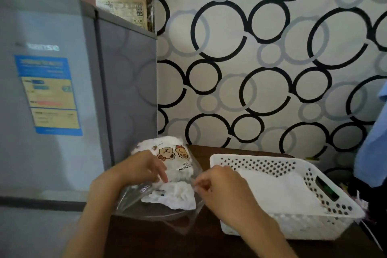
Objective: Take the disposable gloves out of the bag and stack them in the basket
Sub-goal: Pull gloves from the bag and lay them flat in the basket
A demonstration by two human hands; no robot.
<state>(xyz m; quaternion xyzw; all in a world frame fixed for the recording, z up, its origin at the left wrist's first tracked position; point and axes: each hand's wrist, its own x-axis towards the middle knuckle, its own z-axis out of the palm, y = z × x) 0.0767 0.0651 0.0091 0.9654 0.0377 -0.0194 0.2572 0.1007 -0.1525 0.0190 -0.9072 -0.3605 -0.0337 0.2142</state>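
Left hand [140, 168], right hand [215, 184] pinch bag [167, 165] beside basket [314, 224].

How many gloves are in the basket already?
I cannot count them. A pile of thin white gloves already lies in the white perforated plastic basket. Both hands, left and right, work at the clear cartoon-printed bag, where crumpled white gloves remain.

A dark wooden table [209, 243] carries a clear plastic bag [167, 213] at nine o'clock, a white perforated basket [343, 211] at three o'clock
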